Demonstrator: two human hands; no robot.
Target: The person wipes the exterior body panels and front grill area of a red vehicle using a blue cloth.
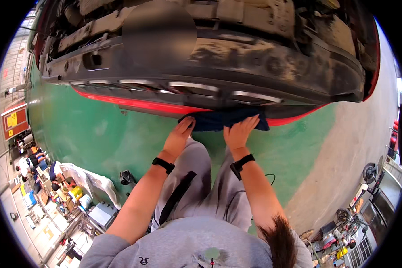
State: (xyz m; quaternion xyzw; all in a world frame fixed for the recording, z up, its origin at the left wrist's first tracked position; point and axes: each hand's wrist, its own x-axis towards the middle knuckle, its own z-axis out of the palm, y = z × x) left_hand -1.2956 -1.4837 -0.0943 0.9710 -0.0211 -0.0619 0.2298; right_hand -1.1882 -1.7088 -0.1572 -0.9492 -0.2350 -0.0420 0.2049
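Laying left hand [181, 132] and right hand [241, 134] on the cloth [212, 121], right under the fingers and against the bumper [165, 107] just ahead; not showing clearly whether clenching it, so unable to tell. Probably best spreading flat, pressing evenly. Seeing yellow labels [12, 119] on a sign [23, 115] well left of the fingers, but reading nothing.

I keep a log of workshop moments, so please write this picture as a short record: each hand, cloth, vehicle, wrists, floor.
Left hand: on the left end of the dark blue cloth
Right hand: on the same cloth, toward its right end
Cloth: bunched, lying across the red bumper edge
Vehicle: front end, engine bay exposed, dusty surfaces
Wrists: a black band on each
Floor: green, paler grey at right
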